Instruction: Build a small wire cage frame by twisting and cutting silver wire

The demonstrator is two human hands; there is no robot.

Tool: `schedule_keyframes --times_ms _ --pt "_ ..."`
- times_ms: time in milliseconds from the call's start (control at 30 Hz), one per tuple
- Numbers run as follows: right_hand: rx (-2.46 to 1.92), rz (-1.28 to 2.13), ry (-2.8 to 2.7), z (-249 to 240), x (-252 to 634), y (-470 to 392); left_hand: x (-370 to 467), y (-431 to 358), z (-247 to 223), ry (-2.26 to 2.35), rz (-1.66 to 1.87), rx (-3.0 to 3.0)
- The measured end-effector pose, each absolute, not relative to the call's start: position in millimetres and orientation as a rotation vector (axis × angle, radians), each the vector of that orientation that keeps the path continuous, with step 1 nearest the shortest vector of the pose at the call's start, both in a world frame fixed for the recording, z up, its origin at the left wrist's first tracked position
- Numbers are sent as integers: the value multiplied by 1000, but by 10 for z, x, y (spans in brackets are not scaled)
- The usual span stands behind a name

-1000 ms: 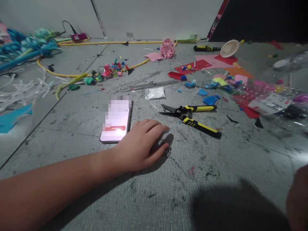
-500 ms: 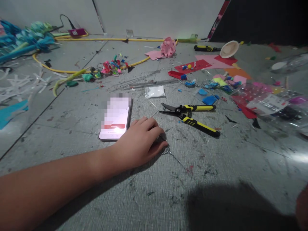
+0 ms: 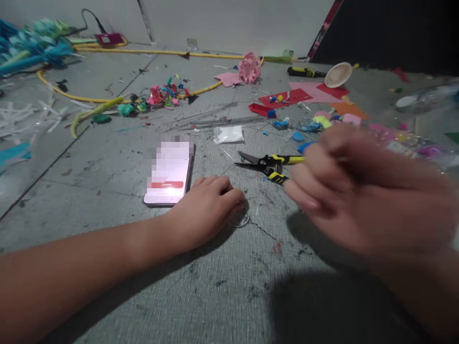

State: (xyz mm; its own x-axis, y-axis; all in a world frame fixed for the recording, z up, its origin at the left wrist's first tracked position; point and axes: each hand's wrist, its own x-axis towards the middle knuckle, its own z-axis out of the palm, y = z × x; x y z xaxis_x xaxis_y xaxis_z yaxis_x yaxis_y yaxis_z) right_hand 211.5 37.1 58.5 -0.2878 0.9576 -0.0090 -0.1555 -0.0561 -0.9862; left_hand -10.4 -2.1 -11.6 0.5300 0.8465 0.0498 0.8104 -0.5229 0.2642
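Observation:
A thin silver wire loop (image 3: 241,220) with a twisted tail lies on the grey surface. My left hand (image 3: 210,203) rests low beside it, its bent fingers closed on the loop's far side; the fingertips are partly hidden. My right hand (image 3: 353,196) is raised in the foreground, blurred, with its fingers curled inward; whatever may be in them cannot be made out. Behind it, yellow-and-black shears (image 3: 263,163) lie with blades apart, their handles partly covered by that hand. A lit phone (image 3: 168,172) lies just beyond my left wrist.
A small clear bag of white material (image 3: 229,134) lies past the shears. Red paper (image 3: 287,98), a pink paper flower (image 3: 249,68), a paper cup (image 3: 338,75) and colourful scraps (image 3: 167,94) are scattered behind. A yellow cable (image 3: 161,51) runs along the wall.
My right hand has come in from the right and now covers part of the shears. My left thumb has drawn back from view, so more of the wire loop shows.

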Motion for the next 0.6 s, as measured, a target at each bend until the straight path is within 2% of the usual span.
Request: schedule_keyframes --times_ms 67,200,367,600 --pt "-878 1678 -1154 364 2104 425 -118 -33 -126 1403 310 2577" --pt "-1043 1534 -1390 12 2081 559 -161 -47 -117 1219 400 2600" --pt "-1049 1337 -1594 -24 2096 615 -184 -30 -123 1092 345 2594" --pt "-1012 1202 -1593 -138 2083 618 -169 -23 -135 1198 551 2405"
